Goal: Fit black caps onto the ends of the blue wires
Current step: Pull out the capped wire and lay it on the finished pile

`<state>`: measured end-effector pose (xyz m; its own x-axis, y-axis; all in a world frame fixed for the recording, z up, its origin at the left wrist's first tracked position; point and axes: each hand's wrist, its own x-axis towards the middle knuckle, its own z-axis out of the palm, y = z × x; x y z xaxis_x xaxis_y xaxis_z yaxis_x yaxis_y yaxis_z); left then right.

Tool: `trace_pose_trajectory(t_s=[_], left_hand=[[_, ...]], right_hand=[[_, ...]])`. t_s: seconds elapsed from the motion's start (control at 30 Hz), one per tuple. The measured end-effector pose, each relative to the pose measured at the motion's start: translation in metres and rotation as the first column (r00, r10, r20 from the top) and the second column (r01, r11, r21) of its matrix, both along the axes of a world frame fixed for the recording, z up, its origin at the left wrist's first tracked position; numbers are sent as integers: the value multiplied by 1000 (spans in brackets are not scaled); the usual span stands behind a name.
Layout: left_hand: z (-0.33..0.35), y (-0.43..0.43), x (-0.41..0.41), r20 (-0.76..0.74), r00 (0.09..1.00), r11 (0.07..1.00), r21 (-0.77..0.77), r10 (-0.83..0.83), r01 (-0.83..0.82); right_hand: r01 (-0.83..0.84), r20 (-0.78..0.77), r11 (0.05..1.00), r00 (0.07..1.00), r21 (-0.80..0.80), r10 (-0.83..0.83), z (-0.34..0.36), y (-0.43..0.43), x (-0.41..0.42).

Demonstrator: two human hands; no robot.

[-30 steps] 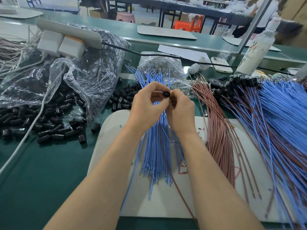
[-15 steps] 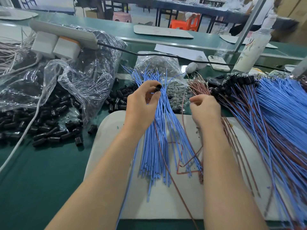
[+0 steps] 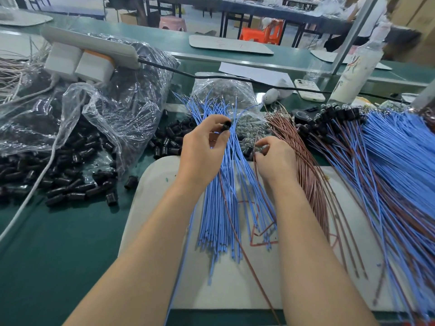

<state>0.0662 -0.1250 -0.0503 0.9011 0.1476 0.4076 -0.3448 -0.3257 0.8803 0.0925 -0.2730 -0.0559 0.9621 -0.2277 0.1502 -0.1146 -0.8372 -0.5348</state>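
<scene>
On the white board (image 3: 153,184), mid-table: blue wires (image 3: 221,208) in a loose bundle, near ends toward the body, far ends fanning out past the board's far edge. Over that bundle, left hand (image 3: 202,154), fingers curled, pinching a single black cap (image 3: 227,125) between thumb and fingertips, just beside the far ends of the blue wires. Whether the cap sits on a wire: cannot tell.

Just right of the bundle, right hand (image 3: 276,161), fingers curled, thumb and forefinger nipping what looks like a thin brown wire (image 3: 254,151) near its far end. Right of that hand, brown wires (image 3: 313,184) in a sheaf along the board. Farther right, capped wires (image 3: 388,172), blue and brown mixed, black caps lined up at the far ends.

Left of the board, on the green table (image 3: 47,255), loose caps (image 3: 70,187) in a heap, spilling from a clear bag (image 3: 122,107). More of them between bag and blue wires. On top of the bag, a white power strip (image 3: 94,45) with two plugs in it. At the back, a phone (image 3: 308,90) lying flat and a white bottle (image 3: 355,74) standing upright.
</scene>
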Motion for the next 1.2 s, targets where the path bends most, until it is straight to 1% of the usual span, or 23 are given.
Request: trace_pose_trajectory(t_s=[0.13, 0.2, 0.27, 0.33, 0.4, 0.43, 0.5, 0.53, 0.57, 0.6, 0.7, 0.9, 0.97, 1.13, 1.2], left_hand=[[0, 1, 0, 3, 1000, 1000, 4, 7, -7], [0, 2, 0, 1, 1000, 1000, 9, 8, -8], [0, 2, 0, -2, 1000, 1000, 10, 9, -9], [0, 2, 0, -4, 1000, 1000, 7, 7, -7], [0, 2, 0, -11, 1000, 1000, 5, 3, -3], [0, 2, 0, -14, 1000, 1000, 5, 1, -1], [0, 1, -1, -16, 1000, 1000, 5, -5, 5], [0, 1, -1, -16, 1000, 1000, 7, -10, 10], [1, 0, -2, -15, 1000, 1000, 11, -17, 17], [1, 0, -2, -14, 1000, 1000, 16, -24, 24], [1, 0, -2, -15, 999, 999, 24, -42, 42], [1, -2, -1, -14, 999, 998, 27, -48, 49], [0, -1, -1, -7, 999, 998, 34, -49, 49], [-1, -1, 0, -7, 999, 998, 34, -51, 51], [-1, -1, 0, -5, 999, 998, 32, -51, 52]], right_hand=[[9, -22, 1000, 1000, -22, -9, -2, 2, 0], [10, 1, 1000, 1000, -10, -10, -3, 1, 1], [15, 69, 996, 997, 86, -21, -1, -2, 1], [0, 140, 967, 989, 256, -37, 2, -4, 1], [-35, 201, 902, 978, 431, -58, 7, -4, -1], [-63, 224, 850, 972, 524, -66, 11, -3, -3], [-150, 249, 702, 968, 696, -41, 17, 2, -8], [-206, 268, 631, 963, 748, -4, 20, 4, -10], [-257, 290, 586, 956, 769, 38, 22, 6, -11], [-298, 311, 567, 947, 768, 76, 23, 8, -12], [-367, 348, 561, 926, 742, 146, 27, 11, -15], [-405, 344, 584, 913, 703, 220, 30, 12, -18], [-408, 346, 619, 911, 671, 226, 30, 13, -18], [-394, 364, 742, 906, 543, 214, 31, 17, -21], [-388, 358, 796, 905, 465, 231, 30, 20, -21]])
